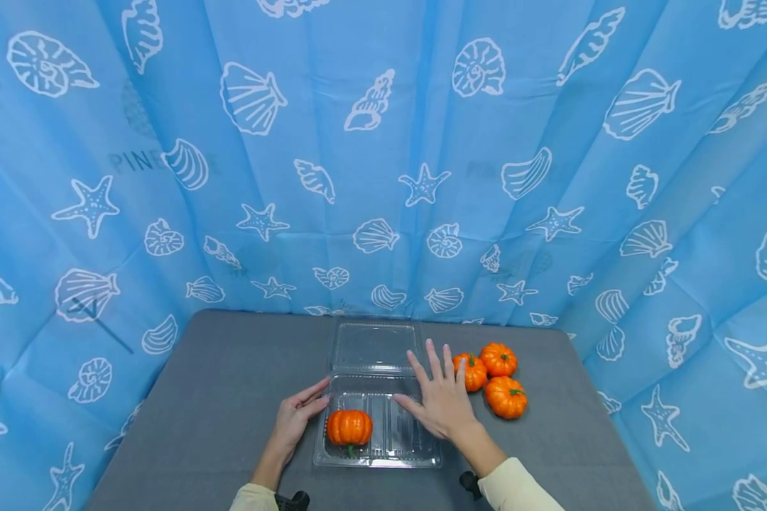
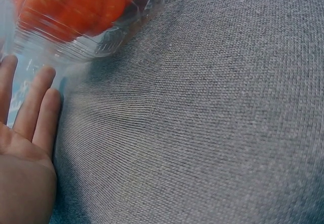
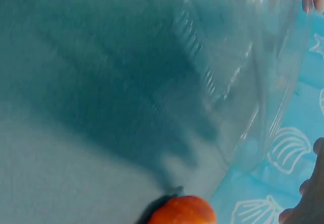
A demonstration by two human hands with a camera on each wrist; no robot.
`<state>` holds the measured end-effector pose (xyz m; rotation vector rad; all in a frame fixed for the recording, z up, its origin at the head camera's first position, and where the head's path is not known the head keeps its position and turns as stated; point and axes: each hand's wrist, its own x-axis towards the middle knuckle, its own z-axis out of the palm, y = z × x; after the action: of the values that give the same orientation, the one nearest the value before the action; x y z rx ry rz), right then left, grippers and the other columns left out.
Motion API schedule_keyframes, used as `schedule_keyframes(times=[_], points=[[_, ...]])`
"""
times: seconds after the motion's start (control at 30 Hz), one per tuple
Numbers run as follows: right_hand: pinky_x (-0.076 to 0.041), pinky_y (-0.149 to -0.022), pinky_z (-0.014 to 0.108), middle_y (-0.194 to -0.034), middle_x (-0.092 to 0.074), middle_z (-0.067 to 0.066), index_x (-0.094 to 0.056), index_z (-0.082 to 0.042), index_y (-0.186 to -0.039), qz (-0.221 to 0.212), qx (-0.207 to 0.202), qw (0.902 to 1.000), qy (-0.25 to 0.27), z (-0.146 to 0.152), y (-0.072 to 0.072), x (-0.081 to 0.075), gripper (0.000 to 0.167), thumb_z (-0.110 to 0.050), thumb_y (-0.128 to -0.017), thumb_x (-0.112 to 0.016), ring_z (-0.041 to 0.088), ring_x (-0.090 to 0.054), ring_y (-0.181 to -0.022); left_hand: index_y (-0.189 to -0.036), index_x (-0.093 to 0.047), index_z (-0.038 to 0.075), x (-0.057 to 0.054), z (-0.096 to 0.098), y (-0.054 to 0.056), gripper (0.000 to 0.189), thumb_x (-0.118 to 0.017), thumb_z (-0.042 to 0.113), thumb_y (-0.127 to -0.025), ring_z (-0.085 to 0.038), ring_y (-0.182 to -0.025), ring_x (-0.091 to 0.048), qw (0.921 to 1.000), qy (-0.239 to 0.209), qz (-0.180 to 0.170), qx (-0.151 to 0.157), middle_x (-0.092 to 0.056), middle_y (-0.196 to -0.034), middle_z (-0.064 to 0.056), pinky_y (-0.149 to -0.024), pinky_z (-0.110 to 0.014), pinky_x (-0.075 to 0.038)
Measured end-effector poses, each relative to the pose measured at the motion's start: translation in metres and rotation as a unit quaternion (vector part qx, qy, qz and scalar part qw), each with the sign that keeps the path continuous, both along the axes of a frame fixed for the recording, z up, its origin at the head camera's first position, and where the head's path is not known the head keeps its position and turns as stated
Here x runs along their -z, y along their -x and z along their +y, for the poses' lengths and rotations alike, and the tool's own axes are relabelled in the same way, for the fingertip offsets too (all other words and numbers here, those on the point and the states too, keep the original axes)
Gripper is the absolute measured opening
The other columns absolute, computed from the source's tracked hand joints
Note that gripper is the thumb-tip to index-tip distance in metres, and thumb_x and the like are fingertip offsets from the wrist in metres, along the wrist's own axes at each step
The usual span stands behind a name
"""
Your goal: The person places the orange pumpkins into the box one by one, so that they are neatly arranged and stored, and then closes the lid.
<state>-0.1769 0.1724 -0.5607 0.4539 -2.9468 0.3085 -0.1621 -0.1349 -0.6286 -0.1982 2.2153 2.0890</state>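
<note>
A clear plastic clamshell container (image 1: pixel 415 463) lies on the table with its lid (image 1: pixel 375 348) folded back, away from me. One small orange pumpkin (image 1: pixel 349 427) sits in the left part of its base, stem towards me. At the container's left edge is my left hand (image 1: pixel 290 424), thumb and fingertips by the rim; the left wrist view shows straight fingers (image 2: pixel 45 118) beside the clear wall. My right hand (image 1: pixel 445 403) is spread over the container's right side, palm down, holding nothing. Just right of it, three more pumpkins (image 1: pixel 506 397) are grouped on the table.
The grey cloth-covered table (image 1: pixel 230 383) reaches back to a blue curtain (image 1: pixel 383 177) printed with white shells and starfish. This curtain encloses the back and both sides.
</note>
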Motion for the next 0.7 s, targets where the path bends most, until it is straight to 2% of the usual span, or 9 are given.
schedule_keyframes(times=[0.13, 0.37, 0.47, 0.7], points=[[-0.009, -0.119, 0.078, -0.172, -0.015, 0.016, -0.030, -0.026, -0.162, -0.016, 0.025, 0.9995, -0.010, 0.011, 0.005, -0.001, 0.089, -0.075, -0.091, -0.052, 0.052, -0.013, -0.156, -0.136, -0.068, 0.018, 0.001, 0.000, 0.001, 0.045, -0.075, 0.026, -0.093, -0.029, -0.140, -0.055, 1.0000, 0.000, 0.003, 0.001, -0.064, -0.143, -0.001, -0.117, -0.051, -0.043], [-0.006, -0.119, 0.078, -0.171, -0.015, 0.019, -0.030, -0.022, -0.162, -0.033, 0.054, 0.9980, -0.009, 0.033, 0.013, 0.001, 0.089, -0.072, -0.092, -0.054, 0.053, -0.011, -0.156, -0.135, -0.068, 0.022, 0.005, 0.001, 0.001, 0.042, -0.074, 0.027, -0.094, -0.022, -0.136, -0.059, 0.9999, 0.016, -0.003, -0.002, -0.066, -0.141, 0.002, -0.110, -0.034, -0.051], [-0.007, -0.117, 0.080, -0.169, -0.019, 0.023, -0.034, -0.018, -0.161, -0.021, 0.054, 0.9982, 0.013, 0.043, 0.018, 0.006, 0.090, -0.071, -0.091, -0.057, 0.056, -0.016, -0.153, -0.135, -0.068, 0.022, 0.005, 0.001, 0.001, 0.043, -0.074, 0.027, -0.094, -0.022, -0.136, -0.060, 0.9999, 0.016, -0.005, -0.002, -0.066, -0.141, 0.002, -0.110, -0.035, -0.051], [-0.011, -0.117, 0.080, -0.167, -0.019, 0.026, -0.029, -0.014, -0.161, -0.032, 0.057, 0.9973, 0.033, 0.066, 0.028, 0.021, 0.095, -0.076, -0.092, -0.048, 0.057, -0.015, -0.151, -0.135, -0.068, 0.021, 0.003, 0.000, 0.001, 0.044, -0.074, 0.030, -0.093, -0.022, -0.135, -0.060, 0.9998, 0.021, 0.002, 0.001, -0.066, -0.141, 0.002, -0.111, -0.036, -0.050]])
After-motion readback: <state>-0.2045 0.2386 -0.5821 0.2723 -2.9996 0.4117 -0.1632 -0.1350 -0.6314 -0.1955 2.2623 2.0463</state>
